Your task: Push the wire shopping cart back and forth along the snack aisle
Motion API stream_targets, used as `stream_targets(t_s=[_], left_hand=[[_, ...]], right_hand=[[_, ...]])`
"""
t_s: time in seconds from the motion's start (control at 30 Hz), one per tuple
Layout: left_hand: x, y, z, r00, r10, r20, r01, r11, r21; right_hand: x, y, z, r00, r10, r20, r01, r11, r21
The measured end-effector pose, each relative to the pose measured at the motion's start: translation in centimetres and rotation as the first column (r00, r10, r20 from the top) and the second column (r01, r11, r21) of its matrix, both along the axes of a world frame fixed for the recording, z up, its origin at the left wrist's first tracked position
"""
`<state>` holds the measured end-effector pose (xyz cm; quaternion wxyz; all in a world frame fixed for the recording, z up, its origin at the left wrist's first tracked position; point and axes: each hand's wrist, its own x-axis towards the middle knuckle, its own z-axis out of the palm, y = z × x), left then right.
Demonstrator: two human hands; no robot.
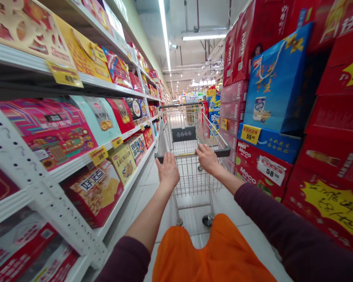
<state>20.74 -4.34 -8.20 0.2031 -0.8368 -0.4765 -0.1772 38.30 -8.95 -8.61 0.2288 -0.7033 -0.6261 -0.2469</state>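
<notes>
- Head view: left hand (168, 171) released, fingers spread, against the shopping cart handle (222, 152)
- Right hand (207, 158) released, lying loosely over that handle, not clenched
- Shopping cart (188, 176) straight ahead, between white shelving (41, 192) and stacked red gift boxes (335, 129)

Metal-wire cart (191, 176), glossy cardboard boxes (94, 192)

White metal shelving (32, 188) with boxed snacks (94, 192) lines the left of the frame; stacked red juice cartons (235, 55) and a blue gift bag (278, 82) rise at upper right.
</notes>
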Motion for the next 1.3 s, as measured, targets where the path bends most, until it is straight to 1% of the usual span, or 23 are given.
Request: stream_targets(t_s=[0.03, 0.1, 0.23, 0.3, 0.43, 0.5, 0.53, 0.57, 0.63, 0.77, 0.83, 0.87, 0.93, 1.03, 1.1, 1.13, 1.2, 1.3], left_hand=[[0.3, -0.1, 0.1, 1.000, 0.007, 0.006, -0.007, 1.000, -0.010], [1.2, -0.5, 0.3, 1.000, 0.001, 0.013, -0.001, 0.999, -0.033], [2.9, -1.4, 0.1, 0.993, -0.112, -0.026, 0.109, 0.991, -0.080], [3.2, -1.6, -0.2, 0.991, -0.127, -0.038, 0.123, 0.988, -0.090], [3.1, -1.5, -0.7, 0.993, -0.117, -0.035, 0.114, 0.991, -0.075], [3.2, -1.4, -0.8, 0.995, -0.100, -0.020, 0.098, 0.992, -0.073], [3.3, -1.4, -0.8, 0.996, -0.090, -0.012, 0.089, 0.993, -0.075], [3.4, -1.4, -0.8, 0.997, -0.081, -0.006, 0.080, 0.994, -0.077], [3.7, -1.5, -0.8, 0.998, -0.064, 0.003, 0.064, 0.995, -0.076], [3.5, -1.3, -0.7, 0.998, -0.058, 0.010, 0.059, 0.997, -0.054], [3.1, -1.1, -0.6, 0.997, -0.076, -0.001, 0.076, 0.996, -0.049], [2.9, -1.0, -0.5, 0.996, -0.085, -0.007, 0.085, 0.995, -0.048], [2.5, -0.9, -0.5, 0.996, -0.090, -0.008, 0.090, 0.995, -0.047], [2.5, -0.9, -0.7, 0.997, -0.073, 0.008, 0.073, 0.996, -0.046], [2.6, -0.9, -0.9, 0.998, -0.063, 0.016, 0.064, 0.997, -0.047], [2.8, -0.9, -1.0, 0.998, -0.064, 0.018, 0.065, 0.997, -0.047], [3.0, -0.9, -1.1, 0.997, -0.069, 0.023, 0.070, 0.996, -0.047], [3.0, -0.9, -1.2, 0.997, -0.071, 0.033, 0.072, 0.997, -0.039]], right_hand=[[0.8, -0.5, 0.0, 0.999, -0.036, -0.010, 0.036, 0.999, -0.008], [1.7, -1.0, 0.1, 0.998, -0.068, -0.010, 0.068, 0.998, -0.017], [1.4, -0.8, 0.5, 0.999, -0.045, 0.013, 0.046, 0.999, -0.015], [2.0, -0.8, 0.9, 0.998, -0.061, -0.011, 0.061, 0.998, 0.012], [5.8, -1.9, 1.6, 0.971, -0.201, -0.126, 0.212, 0.974, 0.079], [7.3, -2.4, 1.5, 0.954, -0.248, -0.167, 0.264, 0.961, 0.082], [7.5, -2.5, 1.2, 0.950, -0.256, -0.179, 0.273, 0.959, 0.080], [7.3, -2.4, 0.9, 0.951, -0.251, -0.182, 0.268, 0.960, 0.078], [5.9, -1.8, 0.2, 0.964, -0.208, -0.167, 0.223, 0.972, 0.075], [1.6, 0.2, -0.8, 0.994, -0.041, -0.101, 0.049, 0.996, 0.074], [0.7, 0.7, -0.8, 0.997, 0.020, -0.081, -0.012, 0.996, 0.089], [0.8, 0.8, -0.7, 0.997, 0.029, -0.078, -0.021, 0.994, 0.106], [2.1, 0.4, -0.5, 0.996, 0.009, -0.093, 0.006, 0.987, 0.161], [5.3, -0.5, -0.1, 0.974, -0.120, -0.193, 0.165, 0.958, 0.235], [6.6, -1.0, 0.0, 0.942, -0.205, -0.267, 0.264, 0.942, 0.209], [6.8, -1.0, 0.0, 0.931, -0.229, -0.286, 0.287, 0.941, 0.181], [5.9, -0.7, -0.3, 0.933, -0.230, -0.278, 0.275, 0.952, 0.135], [2.6, 0.4, -0.7, 0.971, -0.143, -0.193, 0.166, 0.980, 0.111]])
